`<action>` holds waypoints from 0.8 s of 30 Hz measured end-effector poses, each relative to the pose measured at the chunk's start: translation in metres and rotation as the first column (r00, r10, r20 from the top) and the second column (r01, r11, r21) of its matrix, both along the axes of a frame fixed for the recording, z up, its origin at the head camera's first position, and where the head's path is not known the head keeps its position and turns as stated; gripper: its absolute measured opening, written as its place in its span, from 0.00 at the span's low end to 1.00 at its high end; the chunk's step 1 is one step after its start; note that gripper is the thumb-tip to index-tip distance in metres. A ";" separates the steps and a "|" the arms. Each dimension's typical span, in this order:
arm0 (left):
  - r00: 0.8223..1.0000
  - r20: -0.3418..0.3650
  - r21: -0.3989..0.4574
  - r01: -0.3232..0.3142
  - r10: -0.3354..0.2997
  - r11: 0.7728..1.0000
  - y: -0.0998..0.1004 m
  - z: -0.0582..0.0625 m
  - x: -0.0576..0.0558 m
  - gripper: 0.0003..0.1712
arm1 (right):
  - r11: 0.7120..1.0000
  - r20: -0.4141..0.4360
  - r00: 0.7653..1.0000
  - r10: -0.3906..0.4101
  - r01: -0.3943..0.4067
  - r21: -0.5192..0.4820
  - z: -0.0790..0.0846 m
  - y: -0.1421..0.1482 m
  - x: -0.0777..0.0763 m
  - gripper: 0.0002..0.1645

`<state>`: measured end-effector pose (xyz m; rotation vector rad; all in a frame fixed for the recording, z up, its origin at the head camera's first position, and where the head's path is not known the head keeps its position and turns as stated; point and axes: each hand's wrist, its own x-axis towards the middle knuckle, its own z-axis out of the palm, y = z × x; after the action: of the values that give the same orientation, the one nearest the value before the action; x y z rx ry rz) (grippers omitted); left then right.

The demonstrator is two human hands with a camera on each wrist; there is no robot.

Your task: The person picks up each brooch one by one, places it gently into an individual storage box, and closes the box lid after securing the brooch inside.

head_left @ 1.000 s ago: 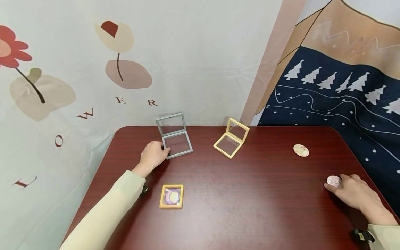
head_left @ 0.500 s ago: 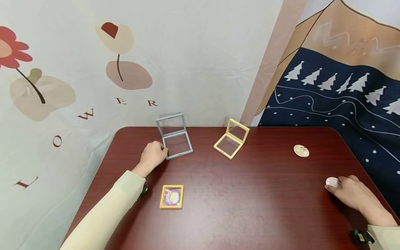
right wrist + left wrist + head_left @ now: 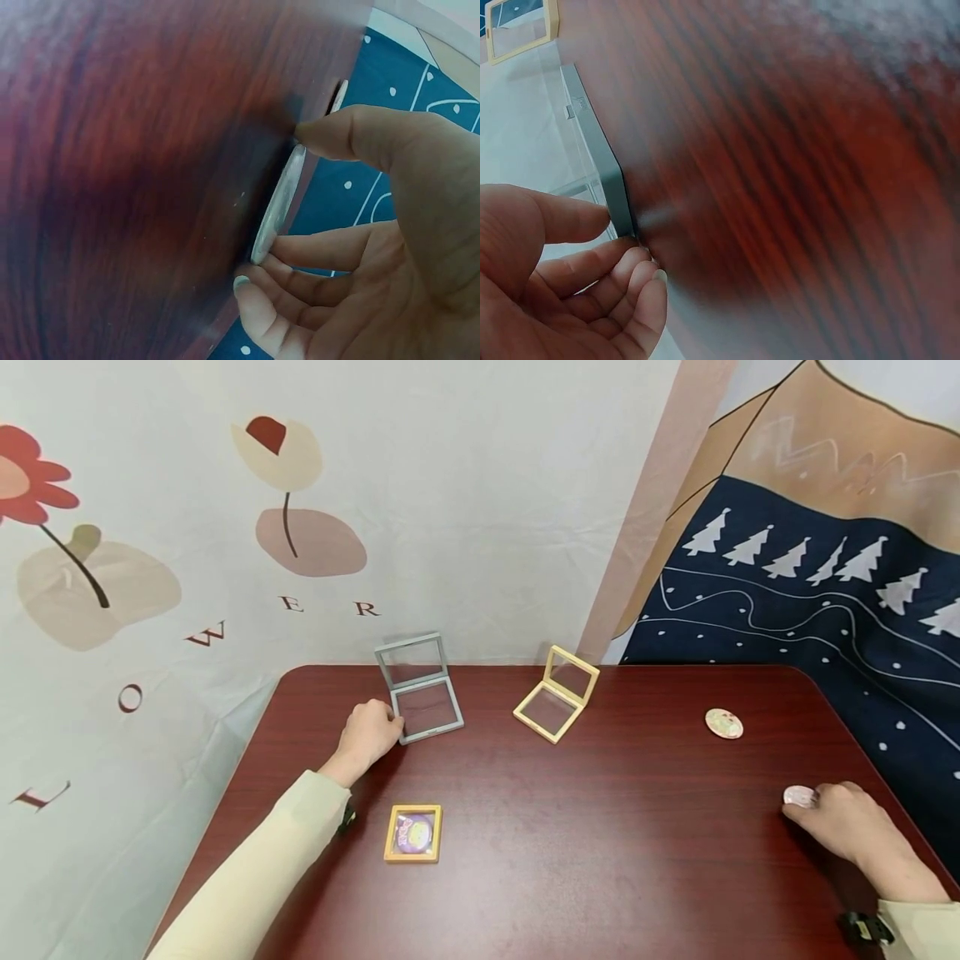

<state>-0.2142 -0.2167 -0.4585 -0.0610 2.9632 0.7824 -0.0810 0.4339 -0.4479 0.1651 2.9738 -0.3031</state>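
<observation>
At the back left of the table, my left hand (image 3: 370, 732) pinches the front left corner of a grey-blue hinged display frame (image 3: 454, 700). The frame stands with its lid raised, clear film in both halves. In the left wrist view the thumb and index finger meet at the corner of the grey frame (image 3: 600, 146). Far right, my right hand (image 3: 855, 827) grips a round pinkish badge (image 3: 798, 796) by its edges, low at the tabletop. From the right wrist, the badge (image 3: 280, 204) shows edge-on between thumb and fingers.
A pale yellow display frame (image 3: 581, 697) stands with its lid raised at the back middle. Nearer me lies a closed orange-yellow frame (image 3: 412, 857) with a purple badge (image 3: 415, 833) inside. Another round badge (image 3: 723, 723) lies at the back right. A printed cloth (image 3: 480, 527) hangs behind the table.
My left thumb has drawn back slightly toward the grey frame's left edge. My right hand has shifted very little with the badge. Everything else lies as before.
</observation>
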 end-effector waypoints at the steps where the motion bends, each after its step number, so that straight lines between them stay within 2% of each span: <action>1: 1.000 0.002 0.000 0.000 0.000 1.000 0.000 0.000 0.000 0.25 | 1.000 -0.003 1.000 -0.005 0.005 -0.001 0.000 0.000 0.000 0.26; 4: 1.000 0.005 0.008 -0.004 0.004 1.000 0.001 0.000 0.001 0.25 | 1.000 -0.032 0.999 -0.013 0.012 -0.005 -0.001 0.001 0.000 0.26; 7: 1.000 0.000 0.018 0.001 -0.001 1.000 0.001 0.001 0.003 0.26 | 1.000 -0.099 0.995 0.000 -0.001 -0.009 -0.003 0.000 0.001 0.25; 14: 1.000 -0.001 0.049 0.014 -0.014 0.999 0.003 0.001 0.006 0.27 | 1.000 -0.270 0.963 0.014 -0.020 -0.020 -0.004 -0.008 0.002 0.28; 24: 1.000 -0.002 0.046 0.029 -0.029 0.999 0.003 0.000 0.013 0.26 | 0.996 -0.328 0.944 -0.032 0.004 -0.087 0.001 -0.024 0.003 0.32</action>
<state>-0.2014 -0.2136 -0.4589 -0.0155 2.9383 0.8470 -0.0784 0.4097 -0.4470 0.1443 3.2826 -0.5062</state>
